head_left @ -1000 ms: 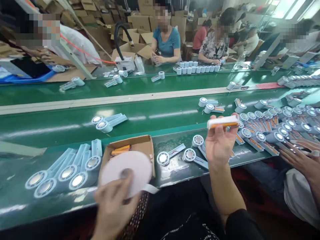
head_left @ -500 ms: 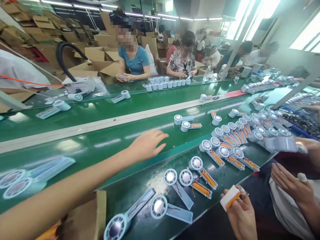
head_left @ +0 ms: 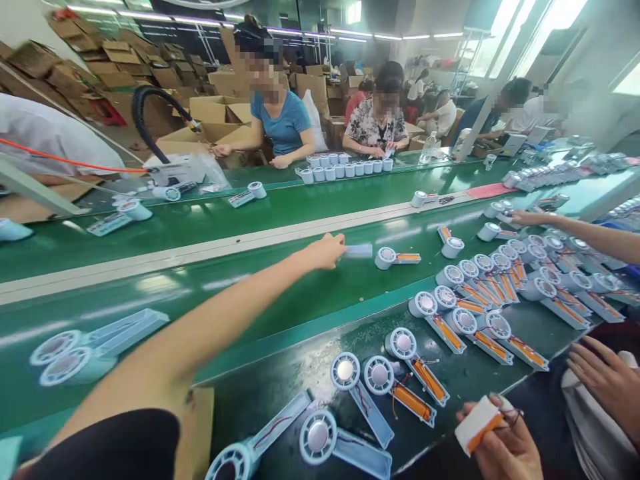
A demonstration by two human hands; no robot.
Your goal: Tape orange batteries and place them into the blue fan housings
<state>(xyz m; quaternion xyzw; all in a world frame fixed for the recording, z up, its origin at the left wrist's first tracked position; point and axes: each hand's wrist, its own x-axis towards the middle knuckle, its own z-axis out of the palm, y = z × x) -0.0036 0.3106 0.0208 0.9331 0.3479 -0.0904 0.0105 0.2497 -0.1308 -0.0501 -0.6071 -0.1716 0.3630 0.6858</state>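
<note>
My left hand reaches out over the green belt, closed around the round head of a light-blue handheld fan housing. Its handle points right from my fingers; the head is hidden. My right hand, low at the right, grips an orange battery with a white face and thin wires. Near my right hand lie fan housings with orange batteries in their handles, such as one fan. Closer to me, a fan housing shows only wires in its handle.
Rows of fans cover the right of the dark bench. Another fan lies just right of my left hand; two housings lie at the belt's left. A cardboard box stands below my arm. A co-worker's hand rests at right; another's arm crosses there.
My left hand has moved right and forward and closed on a fan housing on the belt. My right hand still holds the battery. A co-worker's arm now reaches in at the right.
</note>
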